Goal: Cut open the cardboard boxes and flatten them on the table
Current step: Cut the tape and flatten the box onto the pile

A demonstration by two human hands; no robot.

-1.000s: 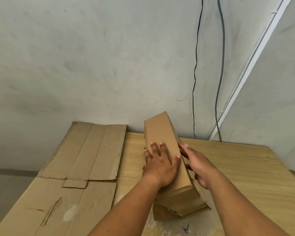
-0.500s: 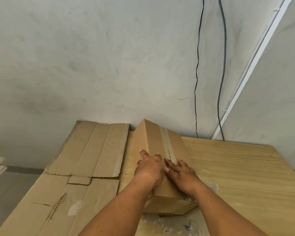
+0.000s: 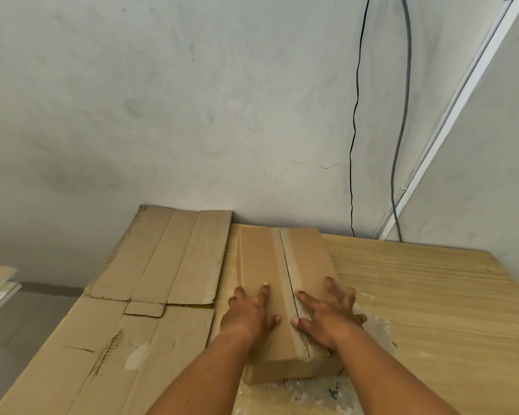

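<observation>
A long brown cardboard box lies flat on the wooden table, its taped top seam facing up and running away from me. My left hand presses on the left half of the top with spread, straight fingers. My right hand presses on the right half, its fingers spread and its outer fingers over the box's right edge. No cutting tool is in view.
Flattened cardboard sheets cover the table's left part and hang past its left edge. A grey wall stands right behind the table, with two cables and a white conduit running down it. White stains mark the table near me.
The box has rolled from a tilted, on-edge position to lying flat with its taped seam up. Both hands moved from gripping its sides to pressing flat on the top.
</observation>
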